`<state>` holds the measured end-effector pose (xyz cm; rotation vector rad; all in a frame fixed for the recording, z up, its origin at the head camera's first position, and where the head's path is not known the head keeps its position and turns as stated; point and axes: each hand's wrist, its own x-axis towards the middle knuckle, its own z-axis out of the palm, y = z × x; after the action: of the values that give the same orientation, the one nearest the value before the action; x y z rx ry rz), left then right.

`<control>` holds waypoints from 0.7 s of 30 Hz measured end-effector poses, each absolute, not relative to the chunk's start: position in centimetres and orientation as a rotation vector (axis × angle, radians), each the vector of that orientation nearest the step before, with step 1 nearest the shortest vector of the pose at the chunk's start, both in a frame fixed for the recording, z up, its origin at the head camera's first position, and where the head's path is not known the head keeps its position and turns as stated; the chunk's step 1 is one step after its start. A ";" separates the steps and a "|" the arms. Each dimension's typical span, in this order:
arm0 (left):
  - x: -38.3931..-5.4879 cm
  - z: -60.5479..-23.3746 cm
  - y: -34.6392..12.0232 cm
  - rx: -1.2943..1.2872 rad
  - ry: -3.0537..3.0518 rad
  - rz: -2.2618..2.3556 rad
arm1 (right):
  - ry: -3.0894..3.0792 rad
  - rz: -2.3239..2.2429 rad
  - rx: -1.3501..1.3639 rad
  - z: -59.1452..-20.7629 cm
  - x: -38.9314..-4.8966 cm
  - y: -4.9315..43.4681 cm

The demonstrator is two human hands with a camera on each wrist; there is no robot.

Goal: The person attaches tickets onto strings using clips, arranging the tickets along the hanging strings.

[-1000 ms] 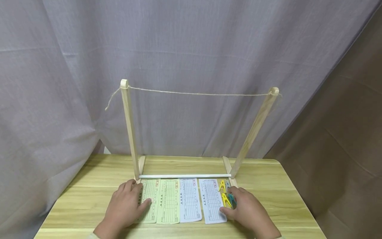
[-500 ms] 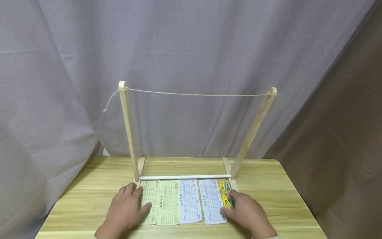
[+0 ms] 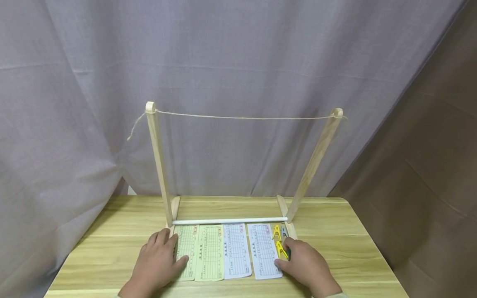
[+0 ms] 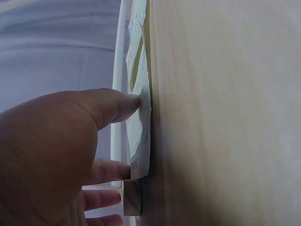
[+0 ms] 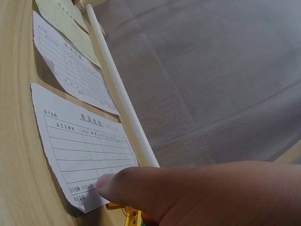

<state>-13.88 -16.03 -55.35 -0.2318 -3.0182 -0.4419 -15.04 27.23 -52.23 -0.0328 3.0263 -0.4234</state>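
Note:
Two pale green receipt slips and two white ones lie side by side on the table. My left hand [image 3: 156,260] rests at the leftmost green slip [image 3: 186,248], its thumb on the paper and its fingers by the stand's left foot. My right hand [image 3: 307,263] is at the rightmost white slip [image 3: 263,248], its thumb [image 5: 110,186] on that slip's edge. Its fingers reach beside several small clothespins: an upper yellow clothespin [image 3: 276,232], a lower yellow clothespin [image 3: 280,250] and a grey one [image 3: 284,231]. A dark green one is mostly hidden under this hand.
Behind the slips stands a wooden frame with a left post [image 3: 158,165], a right post [image 3: 316,165] and a white bottom rod [image 3: 231,220]. A thin string [image 3: 242,118] runs between the post tops. Grey curtain [image 3: 238,54] hangs behind the table [image 3: 335,236].
My right hand has shifted slightly left and covers more of the green clothespin. My left hand stays by the green slip. The head view has moved a little.

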 end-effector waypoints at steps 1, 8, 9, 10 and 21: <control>-13.9 -55.4 -16.0 -0.233 -3.020 -0.440 | 3.027 -0.418 -0.031 -52.2 -15.1 27.2; -13.7 -55.3 -16.0 -0.252 -3.019 -0.440 | 3.002 -0.386 -0.014 -52.3 -15.2 27.1; -13.6 -55.2 -16.0 -0.254 -3.017 -0.441 | 3.000 -0.383 -0.013 -52.3 -15.3 27.1; -13.6 -55.2 -15.9 -0.256 -3.014 -0.443 | 2.999 -0.382 -0.015 -52.4 -15.3 27.1; -13.5 -55.0 -15.7 -0.213 -3.038 -0.486 | 3.027 -0.387 -0.008 -52.3 -15.4 26.8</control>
<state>-13.54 -15.66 -54.98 -0.2135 -3.0381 -0.4856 -15.40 26.81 -52.29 -0.0081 3.0266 -0.3866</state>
